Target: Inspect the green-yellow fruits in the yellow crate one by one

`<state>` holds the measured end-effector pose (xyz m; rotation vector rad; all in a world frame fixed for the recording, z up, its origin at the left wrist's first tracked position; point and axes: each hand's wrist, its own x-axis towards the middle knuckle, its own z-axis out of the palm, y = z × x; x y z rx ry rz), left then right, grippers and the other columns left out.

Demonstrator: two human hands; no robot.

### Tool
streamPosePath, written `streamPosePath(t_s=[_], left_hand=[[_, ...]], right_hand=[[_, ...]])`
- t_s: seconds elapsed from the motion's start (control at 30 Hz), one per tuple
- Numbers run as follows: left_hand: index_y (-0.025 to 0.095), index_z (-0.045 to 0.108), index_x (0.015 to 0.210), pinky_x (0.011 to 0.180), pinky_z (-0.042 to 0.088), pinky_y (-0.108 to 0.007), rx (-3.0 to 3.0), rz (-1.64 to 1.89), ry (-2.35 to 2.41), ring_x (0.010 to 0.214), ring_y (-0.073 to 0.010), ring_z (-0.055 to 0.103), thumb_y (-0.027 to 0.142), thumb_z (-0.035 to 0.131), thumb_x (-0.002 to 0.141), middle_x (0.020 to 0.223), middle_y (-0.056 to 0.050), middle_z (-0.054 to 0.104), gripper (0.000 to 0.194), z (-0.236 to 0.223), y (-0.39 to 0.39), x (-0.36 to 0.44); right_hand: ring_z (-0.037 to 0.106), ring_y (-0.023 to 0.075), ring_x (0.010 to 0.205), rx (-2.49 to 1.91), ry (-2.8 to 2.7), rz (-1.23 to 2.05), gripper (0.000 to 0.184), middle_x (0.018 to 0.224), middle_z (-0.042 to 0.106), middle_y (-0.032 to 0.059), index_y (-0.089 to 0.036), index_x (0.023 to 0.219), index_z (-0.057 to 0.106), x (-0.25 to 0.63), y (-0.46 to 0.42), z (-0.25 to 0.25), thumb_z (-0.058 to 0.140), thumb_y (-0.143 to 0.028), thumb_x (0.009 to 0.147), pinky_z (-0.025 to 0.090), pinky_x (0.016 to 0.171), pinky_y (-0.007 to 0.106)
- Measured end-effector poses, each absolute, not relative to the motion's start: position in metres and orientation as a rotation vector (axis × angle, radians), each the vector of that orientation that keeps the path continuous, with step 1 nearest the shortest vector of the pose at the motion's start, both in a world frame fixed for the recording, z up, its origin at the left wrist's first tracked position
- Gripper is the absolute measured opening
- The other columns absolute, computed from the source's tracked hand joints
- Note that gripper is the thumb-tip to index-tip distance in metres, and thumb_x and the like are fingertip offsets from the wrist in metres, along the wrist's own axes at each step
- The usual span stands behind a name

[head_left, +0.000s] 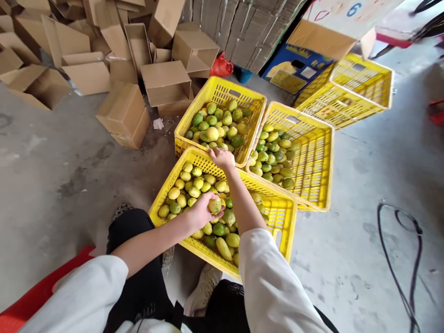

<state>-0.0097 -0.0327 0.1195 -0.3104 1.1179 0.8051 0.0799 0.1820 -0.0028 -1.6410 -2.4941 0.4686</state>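
A yellow-green lemon (214, 206) rests in the curled fingers of my left hand (204, 212), held over the near yellow crate (289, 231). That crate holds many lemons, from yellow to green. My right hand (222, 158) is stretched farther forward, at the adjoining rims of the near crate and the far crate (255, 99). Its fingers are curled in, and whatever they may hold is hidden. Inside the far crate lie more lemons (212, 133), mostly green and mixed in shade. A third crate (328, 162) on the right has greener lemons (272, 157) gathered at its left side.
Opened cardboard boxes (166, 78) are piled at the back left, and a closed carton (123, 113) stands before them. Another yellow crate (360, 92) and a blue printed box (294, 69) are at the back right. A black cord (416, 259) lies on the right floor.
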Motion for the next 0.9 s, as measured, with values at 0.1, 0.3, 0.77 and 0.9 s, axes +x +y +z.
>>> streamPosePath(t_s=[0.1,0.3,0.77,0.9], left_hand=[[0.019,0.062,0.092,0.067,0.056,-0.027,-0.298,0.803,1.080,0.070,-0.0168,0.067,0.010,0.051,0.100,0.082,-0.005,0.066,0.016,0.123,-0.035,-0.016],[0.018,0.061,0.096,0.064,0.057,-0.028,-0.294,0.746,1.100,0.071,-0.0192,0.066,0.011,0.051,0.099,0.081,-0.005,0.065,0.013,0.116,-0.040,-0.027],[0.015,0.070,0.106,0.079,0.063,-0.035,0.007,0.748,1.143,0.085,-0.0242,0.075,0.005,0.050,0.095,0.093,-0.010,0.073,0.026,0.110,-0.011,-0.046],[0.017,0.072,0.104,0.092,0.063,-0.032,0.240,0.880,1.057,0.093,-0.0198,0.078,0.006,0.054,0.103,0.099,-0.008,0.077,0.021,0.120,0.016,-0.036]], right_hand=[[0.076,0.0393,0.113,-1.635,-2.510,0.446,0.053,0.111,0.082,0.0193,-0.019,0.121,0.078,0.083,0.174,-0.015,0.040,-0.055,0.119,0.059,0.106,0.051],[0.068,0.0436,0.131,-1.550,-2.552,0.381,0.052,0.134,0.076,0.0272,-0.009,0.136,0.072,0.094,0.158,-0.013,0.038,-0.044,0.119,0.051,0.116,0.055],[0.055,0.0455,0.140,-1.398,-2.658,0.434,0.062,0.155,0.062,0.0291,-0.003,0.169,0.051,0.128,0.150,-0.004,0.051,-0.014,0.108,0.049,0.118,0.058],[0.052,0.0397,0.151,-1.326,-2.662,0.449,0.063,0.164,0.056,0.0277,-0.001,0.170,0.050,0.135,0.143,-0.001,0.048,-0.009,0.108,0.042,0.131,0.052]])
